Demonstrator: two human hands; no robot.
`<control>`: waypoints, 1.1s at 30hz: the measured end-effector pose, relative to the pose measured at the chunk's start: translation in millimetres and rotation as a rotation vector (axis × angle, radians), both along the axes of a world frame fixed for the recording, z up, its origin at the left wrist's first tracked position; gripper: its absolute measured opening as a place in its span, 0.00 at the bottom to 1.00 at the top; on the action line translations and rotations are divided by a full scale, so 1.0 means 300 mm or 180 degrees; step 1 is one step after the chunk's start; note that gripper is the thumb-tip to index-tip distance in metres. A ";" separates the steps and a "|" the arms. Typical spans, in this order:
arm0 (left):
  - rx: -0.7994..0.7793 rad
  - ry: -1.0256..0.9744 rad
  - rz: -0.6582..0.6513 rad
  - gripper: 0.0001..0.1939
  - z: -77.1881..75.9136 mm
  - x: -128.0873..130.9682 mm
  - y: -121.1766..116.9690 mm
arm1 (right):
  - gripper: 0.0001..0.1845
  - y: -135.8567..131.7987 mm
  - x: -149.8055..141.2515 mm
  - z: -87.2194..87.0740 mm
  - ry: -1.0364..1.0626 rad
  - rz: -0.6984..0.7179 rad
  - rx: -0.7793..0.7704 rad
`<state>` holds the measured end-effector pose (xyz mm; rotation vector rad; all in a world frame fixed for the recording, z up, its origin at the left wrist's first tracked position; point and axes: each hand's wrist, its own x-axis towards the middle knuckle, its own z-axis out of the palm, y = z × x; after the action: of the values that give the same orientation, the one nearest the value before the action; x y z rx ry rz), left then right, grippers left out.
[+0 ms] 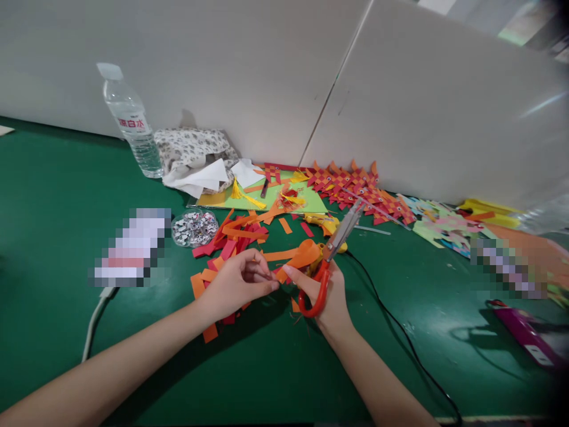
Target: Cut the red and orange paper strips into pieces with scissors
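My right hand (331, 296) holds a pair of scissors (342, 231) with red-orange handles, the blades pointing up and away. Its thumb also presses on a looped orange paper strip (302, 255). My left hand (240, 281) is closed in a pinch, fingertips touching or nearly touching the lower end of that strip. Whatever lies between these fingertips is too small to make out. Under and behind the left hand lies a pile of red and orange paper strips (242, 231). A yellow glue gun (324, 222) lies just behind the scissors, partly hidden.
A clear dish of googly eyes (194, 227), a blurred phone (133, 246) with a cable and a water bottle (133, 127) stand left. Woven red-orange paper fish (355, 184) lie against the wall. A black cord (391, 317) runs right, towards a purple power strip (527, 335).
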<state>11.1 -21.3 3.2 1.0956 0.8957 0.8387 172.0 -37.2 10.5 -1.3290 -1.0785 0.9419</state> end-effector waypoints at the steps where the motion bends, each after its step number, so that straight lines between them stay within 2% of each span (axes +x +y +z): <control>1: 0.0020 0.0008 0.0008 0.17 0.000 0.000 0.000 | 0.19 0.000 0.000 0.000 0.0007 0.0030 0.0002; 10: 0.0116 0.0107 0.0058 0.15 0.007 -0.001 0.002 | 0.17 0.003 0.003 -0.008 0.0208 0.0142 0.0029; 15: 0.0144 0.0159 0.0023 0.14 0.002 -0.001 -0.004 | 0.18 0.017 0.028 -0.018 0.0597 -0.0190 0.0161; 21: 0.0251 0.0275 -0.0130 0.13 -0.004 0.000 -0.006 | 0.16 0.037 0.047 0.001 0.1160 -0.0539 0.0351; 29: 0.0382 0.0447 -0.0189 0.13 -0.005 -0.004 -0.011 | 0.15 0.044 0.047 -0.005 0.1288 -0.0502 0.0442; 33: 0.0507 0.0416 -0.0034 0.13 0.013 -0.007 -0.015 | 0.18 0.039 0.037 -0.003 0.1389 -0.0351 0.0415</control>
<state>9.0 -25.9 7.2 1.3047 0.9428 0.8480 183.1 -25.5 9.7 -1.0035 -0.7101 1.0028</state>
